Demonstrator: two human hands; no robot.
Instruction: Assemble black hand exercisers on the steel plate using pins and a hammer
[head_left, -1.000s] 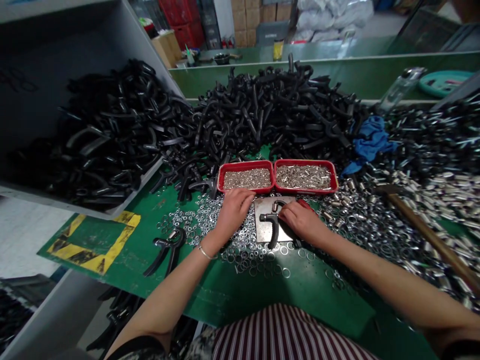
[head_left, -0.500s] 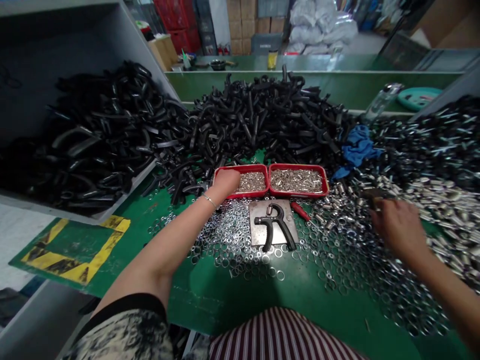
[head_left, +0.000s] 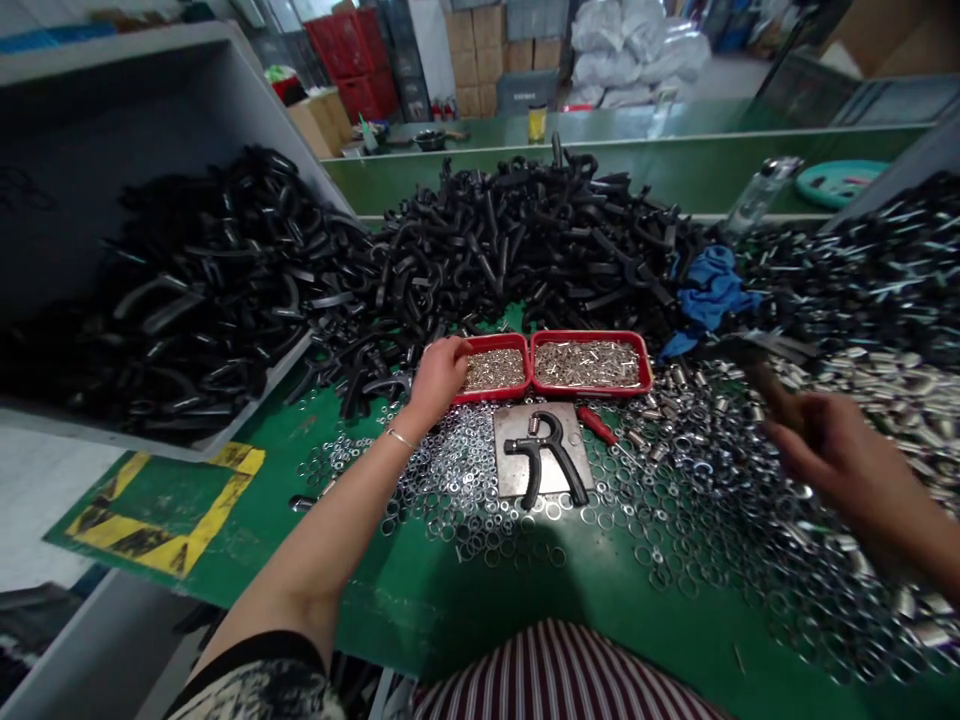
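Note:
My left hand (head_left: 442,375) is at the left edge of the left red tray (head_left: 526,372) of small metal pins, fingers pressed together; what they hold, if anything, is too small to make out. My right hand (head_left: 832,440) grips the wooden handle of a hammer (head_left: 772,390), its blurred head raised over the metal parts at right. Between my hands, a black hand grip (head_left: 551,450) with a spring lies on a metal plate (head_left: 510,475). A red screwdriver (head_left: 598,425) rests beside the plate. The right red tray (head_left: 649,375) also holds small pins.
Black handles (head_left: 495,230) are heaped behind the trays and in a grey bin (head_left: 262,110) at left. Metal rings and washers (head_left: 457,470) surround the plate. Silver cylinders (head_left: 885,400), a blue cloth (head_left: 712,290) and a clear bottle (head_left: 761,195) are at right.
My left hand has drawn back from inside the left tray to its edge. My right hand has moved right and lifted the hammer, whose head now shows above the parts.

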